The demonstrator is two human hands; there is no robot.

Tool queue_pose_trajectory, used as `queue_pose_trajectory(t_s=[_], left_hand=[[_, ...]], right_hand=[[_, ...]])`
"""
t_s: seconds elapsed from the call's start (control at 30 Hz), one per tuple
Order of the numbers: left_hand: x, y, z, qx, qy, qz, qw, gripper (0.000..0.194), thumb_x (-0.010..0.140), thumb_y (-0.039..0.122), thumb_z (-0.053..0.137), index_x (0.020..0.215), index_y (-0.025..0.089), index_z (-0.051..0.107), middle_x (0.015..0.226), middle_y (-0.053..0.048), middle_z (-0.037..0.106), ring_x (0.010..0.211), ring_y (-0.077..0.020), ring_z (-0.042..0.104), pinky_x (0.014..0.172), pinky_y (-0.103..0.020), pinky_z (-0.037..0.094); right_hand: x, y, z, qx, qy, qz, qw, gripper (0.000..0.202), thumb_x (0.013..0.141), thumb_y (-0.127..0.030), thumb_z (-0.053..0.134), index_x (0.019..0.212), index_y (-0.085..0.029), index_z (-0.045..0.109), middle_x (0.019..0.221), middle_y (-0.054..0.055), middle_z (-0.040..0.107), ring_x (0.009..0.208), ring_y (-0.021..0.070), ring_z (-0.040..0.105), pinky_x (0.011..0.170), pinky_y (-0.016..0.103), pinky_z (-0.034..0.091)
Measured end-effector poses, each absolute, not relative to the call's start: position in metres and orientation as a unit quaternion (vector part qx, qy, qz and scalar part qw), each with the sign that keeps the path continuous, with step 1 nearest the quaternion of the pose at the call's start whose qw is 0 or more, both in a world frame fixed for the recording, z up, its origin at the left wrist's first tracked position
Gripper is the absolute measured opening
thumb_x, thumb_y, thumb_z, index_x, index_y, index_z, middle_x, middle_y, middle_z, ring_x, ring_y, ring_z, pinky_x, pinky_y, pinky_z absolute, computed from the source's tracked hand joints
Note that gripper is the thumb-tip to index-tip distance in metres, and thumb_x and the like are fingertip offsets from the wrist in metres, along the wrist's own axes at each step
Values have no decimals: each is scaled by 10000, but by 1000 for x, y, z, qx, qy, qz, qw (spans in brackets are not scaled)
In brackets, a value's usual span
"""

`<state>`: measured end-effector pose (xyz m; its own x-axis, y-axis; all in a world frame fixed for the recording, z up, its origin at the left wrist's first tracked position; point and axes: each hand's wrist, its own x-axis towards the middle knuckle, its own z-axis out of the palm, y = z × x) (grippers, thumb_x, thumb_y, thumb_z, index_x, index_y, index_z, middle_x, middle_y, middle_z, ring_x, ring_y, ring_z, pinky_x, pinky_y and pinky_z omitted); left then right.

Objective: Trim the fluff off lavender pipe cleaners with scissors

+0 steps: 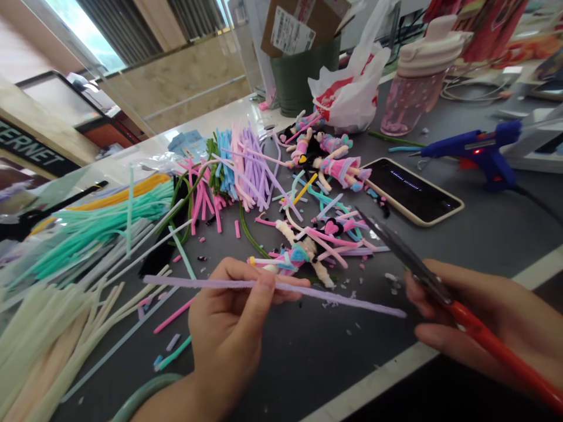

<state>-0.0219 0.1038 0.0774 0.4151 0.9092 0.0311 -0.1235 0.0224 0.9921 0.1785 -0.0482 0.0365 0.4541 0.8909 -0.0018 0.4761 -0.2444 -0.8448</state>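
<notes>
My left hand (pixel 235 328) pinches a long lilac pipe cleaner (pixel 343 298) between thumb and fingers, near its middle. The stem runs almost level, its right end a little lower. On the right, my right hand (pixel 475 310) holds scissors with red handles (pixel 497 346); their dark blades point up and left, above the stem's right end and apart from it. Just beyond my left hand lies a small pipe-cleaner doll (pixel 299 255) in pink and blue. More finished dolls (pixel 338 164) lie farther back, beside bundles of cut lilac stems (pixel 255 164).
Long teal stems (pixel 105 225) and cream stems (pixel 48 340) cover the left. A phone (pixel 413 190), a blue glue gun (pixel 479 152) with a red light, a pink bottle (pixel 413 82) and a white plastic bag (pixel 352 88) stand or lie at the back and right.
</notes>
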Motion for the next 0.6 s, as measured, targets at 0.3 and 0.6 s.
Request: queue_pose_trajectory(t_s=[0.3,0.6], left_hand=[[-18,102,76,564,366,402,622,232,787,219,783,631,188,614,576,6,729,590,-161,751,605,-208,619],[-19,102,74,557,374,389,631,247,772,230,801,635,163,607,599,4,738,576,-133,735,599,-184,606]], right_hand=[[168,-29,39,-684,-416,392,453,239,810,-481,626,765,-249,594,755,10,622,644,162,580,510,273,470],[165,-20,42,-659,-405,406,486,249,793,-438,656,732,-232,530,690,-21,544,591,124,500,526,259,428]])
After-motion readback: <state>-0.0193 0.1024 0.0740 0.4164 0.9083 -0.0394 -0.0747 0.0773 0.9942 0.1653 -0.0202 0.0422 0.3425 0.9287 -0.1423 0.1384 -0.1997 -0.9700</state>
